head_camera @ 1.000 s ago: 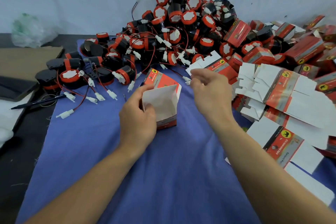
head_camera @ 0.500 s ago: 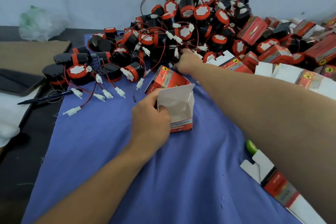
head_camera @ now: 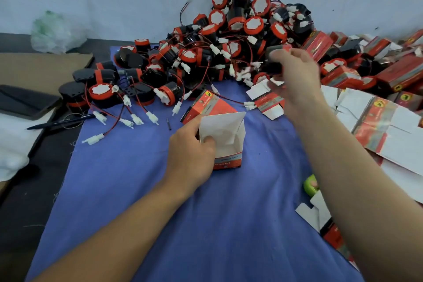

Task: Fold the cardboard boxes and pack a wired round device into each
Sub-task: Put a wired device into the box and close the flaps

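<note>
A folded red and white cardboard box [head_camera: 225, 142] stands on the blue cloth [head_camera: 142, 190] with its top open. My left hand [head_camera: 192, 149] grips the box's left wall, thumb inside. My right hand [head_camera: 295, 75], blurred by motion, is raised above the cloth to the box's upper right. It grips a black round device [head_camera: 273, 62] with a red wire trailing below it. A big heap of black and red round devices [head_camera: 229, 48] with white connectors lies at the back.
Flat unfolded boxes [head_camera: 377, 121] and packed red boxes [head_camera: 400, 73] cover the right side. A pen [head_camera: 61, 121], a dark phone [head_camera: 23, 101] and brown cardboard [head_camera: 41, 68] lie at the left. A green object [head_camera: 310, 184] sits by my right forearm.
My right hand reached into the heap, took a round device and has lifted it back toward the box. My left hand kept hold of the open box.
</note>
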`<action>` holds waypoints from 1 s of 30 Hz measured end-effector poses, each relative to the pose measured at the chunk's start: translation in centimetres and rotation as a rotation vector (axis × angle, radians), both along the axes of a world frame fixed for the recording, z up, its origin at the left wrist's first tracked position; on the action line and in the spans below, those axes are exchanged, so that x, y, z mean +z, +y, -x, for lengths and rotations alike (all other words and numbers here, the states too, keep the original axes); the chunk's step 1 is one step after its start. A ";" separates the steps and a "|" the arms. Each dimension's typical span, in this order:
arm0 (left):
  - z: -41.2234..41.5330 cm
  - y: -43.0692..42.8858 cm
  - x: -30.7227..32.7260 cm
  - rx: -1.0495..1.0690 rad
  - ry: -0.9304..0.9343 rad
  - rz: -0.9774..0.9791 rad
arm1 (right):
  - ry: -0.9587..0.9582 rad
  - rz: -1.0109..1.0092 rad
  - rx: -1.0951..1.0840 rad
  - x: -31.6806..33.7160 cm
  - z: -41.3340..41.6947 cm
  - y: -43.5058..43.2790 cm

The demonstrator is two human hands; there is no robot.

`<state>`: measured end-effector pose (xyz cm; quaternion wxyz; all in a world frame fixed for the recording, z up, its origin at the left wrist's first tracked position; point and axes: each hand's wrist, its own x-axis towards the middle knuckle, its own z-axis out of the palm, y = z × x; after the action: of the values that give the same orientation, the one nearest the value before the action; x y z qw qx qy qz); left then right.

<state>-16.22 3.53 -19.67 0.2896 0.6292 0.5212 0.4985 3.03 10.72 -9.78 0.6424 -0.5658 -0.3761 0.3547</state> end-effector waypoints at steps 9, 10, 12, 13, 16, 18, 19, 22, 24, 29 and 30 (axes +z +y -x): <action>-0.1 -0.2 0.3 -0.063 -0.072 0.029 | -1.409 0.490 0.011 -4.8 1.7 -12.9; -0.1 -0.2 0.4 -0.072 -0.091 0.033 | -1.435 0.540 0.106 -5.8 2.0 -13.1; -0.2 -0.2 0.4 -0.091 -0.136 0.042 | -1.391 0.582 0.267 -6.7 2.0 -13.4; -0.2 -0.3 0.4 -0.098 -0.160 0.051 | -1.325 0.557 0.317 -6.7 1.6 -13.6; -0.3 -0.3 0.6 -0.108 -0.196 0.081 | -1.254 0.401 0.380 -6.3 -0.3 -13.7; -0.4 -0.3 0.6 -0.106 -0.201 0.091 | -1.190 0.334 0.463 -6.1 -1.2 -13.7; -0.4 -0.3 0.6 -0.101 -0.203 0.091 | -1.139 0.334 0.500 -6.1 -1.5 -13.7; -0.3 -0.2 0.4 -0.079 -0.171 0.085 | -0.977 0.229 0.311 -5.9 -1.8 -13.5; -0.3 -0.2 0.1 -0.073 -0.133 0.061 | -0.802 0.006 0.056 -4.6 -1.0 -13.9; -0.3 -0.1 -0.5 -0.134 -0.124 0.002 | -0.793 -0.302 0.017 -4.1 4.0 -15.8; -0.3 -0.1 -0.4 -0.170 -0.150 0.006 | -0.891 -0.298 0.042 -4.6 5.0 -15.8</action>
<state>-15.97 3.46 -20.12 0.3712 0.6310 0.4444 0.5163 -1.94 -5.04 -14.39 0.4855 -0.5566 -0.6734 0.0324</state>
